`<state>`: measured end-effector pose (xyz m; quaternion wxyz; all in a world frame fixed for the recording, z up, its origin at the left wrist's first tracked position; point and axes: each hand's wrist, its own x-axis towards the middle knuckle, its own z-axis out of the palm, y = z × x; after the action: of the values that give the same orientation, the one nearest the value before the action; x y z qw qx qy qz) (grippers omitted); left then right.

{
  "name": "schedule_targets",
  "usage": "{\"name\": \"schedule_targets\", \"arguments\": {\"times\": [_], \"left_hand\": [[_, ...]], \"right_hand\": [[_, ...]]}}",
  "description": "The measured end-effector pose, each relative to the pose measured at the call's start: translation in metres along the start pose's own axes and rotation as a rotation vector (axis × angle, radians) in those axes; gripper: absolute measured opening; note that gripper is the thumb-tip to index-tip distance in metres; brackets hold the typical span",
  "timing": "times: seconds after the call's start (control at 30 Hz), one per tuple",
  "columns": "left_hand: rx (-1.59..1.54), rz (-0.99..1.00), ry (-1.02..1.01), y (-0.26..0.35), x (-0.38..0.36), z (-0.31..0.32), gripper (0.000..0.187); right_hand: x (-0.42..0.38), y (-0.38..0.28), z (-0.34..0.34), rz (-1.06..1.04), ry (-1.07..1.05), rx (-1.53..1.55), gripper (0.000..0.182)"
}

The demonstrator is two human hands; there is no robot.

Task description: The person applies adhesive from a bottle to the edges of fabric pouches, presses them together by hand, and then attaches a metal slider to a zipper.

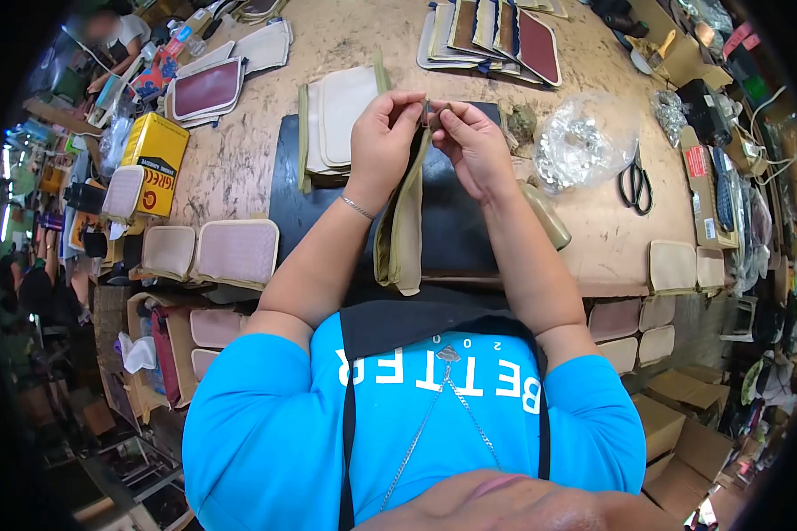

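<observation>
An olive-and-cream fabric pouch piece (405,232) hangs edge-on toward my body, its upper end between both hands. The fingers of my left hand (384,140) are closed in a pinch on that upper end. My right hand (478,148) pinches close beside it, at a small dark bit by the tip; I cannot make out exactly what this is. Below lies a black mat (460,217). Left of the held piece, a stack of cream panels with olive edging (332,119) rests partly on the mat.
A clear bag of shiny metal pieces (576,146), black scissors (636,186) and an olive-tan bottle-like object (547,217) lie to the right. At left stand a yellow tin (155,159) and pouch pieces (237,250). More pouches (491,40) are fanned out at the back. Another person (119,40) is at far left.
</observation>
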<state>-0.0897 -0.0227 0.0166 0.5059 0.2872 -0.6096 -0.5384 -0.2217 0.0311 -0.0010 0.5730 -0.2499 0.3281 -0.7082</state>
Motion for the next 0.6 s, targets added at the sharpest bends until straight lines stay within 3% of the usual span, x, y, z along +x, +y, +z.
{"name": "schedule_targets", "arguments": {"times": [0.3, 0.47, 0.6], "left_hand": [[0.032, 0.042, -0.007, -0.001, -0.003, 0.005, 0.013], [0.239, 0.193, -0.014, -0.001, -0.004, 0.006, 0.013], [0.37, 0.286, -0.021, 0.011, -0.004, 0.007, 0.012]], "right_hand": [[0.009, -0.015, -0.016, -0.096, -0.126, -0.407, 0.014], [0.007, -0.03, -0.013, -0.065, -0.141, -0.588, 0.016], [0.006, -0.034, -0.012, -0.158, -0.142, -0.8, 0.018]]}}
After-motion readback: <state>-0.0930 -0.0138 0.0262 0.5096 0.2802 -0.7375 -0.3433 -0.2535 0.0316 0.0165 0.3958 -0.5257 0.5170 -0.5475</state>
